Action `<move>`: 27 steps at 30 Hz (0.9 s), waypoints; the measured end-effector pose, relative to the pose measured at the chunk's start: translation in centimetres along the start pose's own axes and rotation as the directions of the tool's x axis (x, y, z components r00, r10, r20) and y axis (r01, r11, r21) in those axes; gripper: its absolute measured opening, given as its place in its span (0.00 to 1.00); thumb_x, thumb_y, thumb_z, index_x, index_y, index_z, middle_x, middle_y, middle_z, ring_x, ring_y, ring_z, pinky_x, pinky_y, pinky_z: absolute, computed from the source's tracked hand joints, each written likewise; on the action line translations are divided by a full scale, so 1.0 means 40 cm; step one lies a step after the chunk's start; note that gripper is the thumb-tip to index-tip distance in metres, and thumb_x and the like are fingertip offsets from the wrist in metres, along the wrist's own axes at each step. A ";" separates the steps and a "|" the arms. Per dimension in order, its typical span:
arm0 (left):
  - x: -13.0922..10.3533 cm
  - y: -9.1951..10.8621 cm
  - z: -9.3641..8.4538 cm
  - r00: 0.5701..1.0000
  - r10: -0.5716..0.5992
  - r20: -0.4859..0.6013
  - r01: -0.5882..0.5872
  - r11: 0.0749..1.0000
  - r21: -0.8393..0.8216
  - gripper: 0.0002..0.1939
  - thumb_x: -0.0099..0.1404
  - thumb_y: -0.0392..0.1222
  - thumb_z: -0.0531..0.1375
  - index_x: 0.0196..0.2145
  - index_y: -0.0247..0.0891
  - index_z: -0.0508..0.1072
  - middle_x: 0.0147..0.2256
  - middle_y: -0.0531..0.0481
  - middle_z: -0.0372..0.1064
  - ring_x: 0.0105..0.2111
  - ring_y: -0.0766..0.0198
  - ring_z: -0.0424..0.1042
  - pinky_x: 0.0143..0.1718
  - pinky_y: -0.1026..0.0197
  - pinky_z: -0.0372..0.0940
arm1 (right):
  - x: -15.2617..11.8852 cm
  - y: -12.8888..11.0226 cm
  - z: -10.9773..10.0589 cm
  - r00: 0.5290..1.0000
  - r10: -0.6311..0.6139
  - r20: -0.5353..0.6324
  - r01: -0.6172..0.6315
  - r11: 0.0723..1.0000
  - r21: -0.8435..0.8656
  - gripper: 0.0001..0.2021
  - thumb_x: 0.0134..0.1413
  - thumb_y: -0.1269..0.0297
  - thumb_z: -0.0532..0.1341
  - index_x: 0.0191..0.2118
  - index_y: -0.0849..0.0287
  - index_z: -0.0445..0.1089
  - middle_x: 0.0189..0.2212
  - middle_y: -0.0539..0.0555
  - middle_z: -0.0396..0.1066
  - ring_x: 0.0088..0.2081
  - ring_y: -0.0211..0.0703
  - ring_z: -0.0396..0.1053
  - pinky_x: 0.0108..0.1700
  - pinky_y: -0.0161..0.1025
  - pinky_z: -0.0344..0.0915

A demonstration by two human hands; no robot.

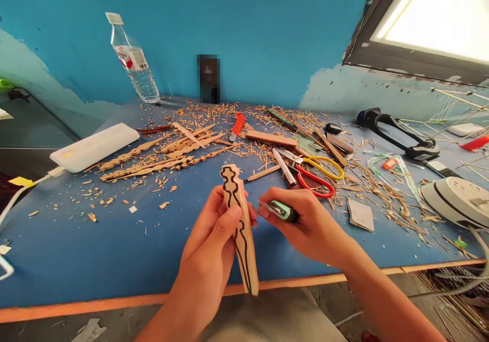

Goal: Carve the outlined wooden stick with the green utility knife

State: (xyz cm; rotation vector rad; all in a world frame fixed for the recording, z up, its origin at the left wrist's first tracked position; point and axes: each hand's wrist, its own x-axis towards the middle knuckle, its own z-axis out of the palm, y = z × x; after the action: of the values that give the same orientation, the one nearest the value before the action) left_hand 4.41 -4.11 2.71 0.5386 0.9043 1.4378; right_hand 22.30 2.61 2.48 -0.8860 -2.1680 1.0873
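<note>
A light wooden piece (244, 250) with curvy black outlines drawn on it stands nearly upright near the table's front edge. My left hand (214, 235) is wrapped round its middle, the thumb lying across the front face. Just right of the wood, my right hand (301, 219) is closed on a green and black cutter (282, 210). The cutter's tip is blurred near the fingertips, apart from the wood. Several carved wavy wooden strips (153, 166) lie behind on the left.
Shavings cover the back of the blue table (153, 245). Scissors (315, 181), a marker (284, 167) and a red cutter (237, 125) lie beyond my hands. A water bottle (135, 69) stands back left; a white power strip (454, 202) sits at right.
</note>
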 end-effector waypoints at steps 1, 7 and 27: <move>0.005 0.002 -0.008 1.000 0.004 0.001 -0.004 1.000 0.011 0.06 0.69 0.45 0.69 0.43 0.45 0.80 0.37 0.55 0.74 0.36 0.68 0.76 0.39 0.72 0.75 | 0.000 0.005 -0.004 0.998 -0.053 -0.014 0.051 0.990 -0.130 0.05 0.65 0.72 0.61 0.37 0.55 0.69 0.26 0.43 0.64 0.28 0.34 0.57 0.31 0.33 0.53; 0.009 -0.007 -0.025 0.995 -0.095 0.030 0.091 0.990 0.109 0.05 0.75 0.48 0.62 0.43 0.47 0.73 0.30 0.58 0.68 0.22 0.70 0.65 0.22 0.71 0.63 | 0.000 0.017 0.007 0.970 -0.174 -0.169 0.059 0.846 -0.530 0.06 0.51 0.74 0.59 0.34 0.55 0.66 0.26 0.45 0.70 0.25 0.36 0.59 0.30 0.37 0.49; -0.036 -0.018 0.015 0.998 0.065 -0.014 -0.055 0.920 0.387 0.15 0.65 0.50 0.73 0.42 0.47 0.73 0.30 0.58 0.70 0.26 0.70 0.66 0.27 0.72 0.64 | 0.001 -0.008 0.044 0.989 -0.104 -0.106 0.033 0.847 -0.531 0.06 0.59 0.67 0.62 0.33 0.55 0.65 0.23 0.44 0.63 0.23 0.36 0.54 0.29 0.38 0.46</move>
State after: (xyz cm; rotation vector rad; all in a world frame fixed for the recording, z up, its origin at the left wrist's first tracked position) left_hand 5.47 -5.46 2.77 0.8490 1.2133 1.3268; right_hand 20.92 1.65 1.85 -1.0653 -2.4022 0.3699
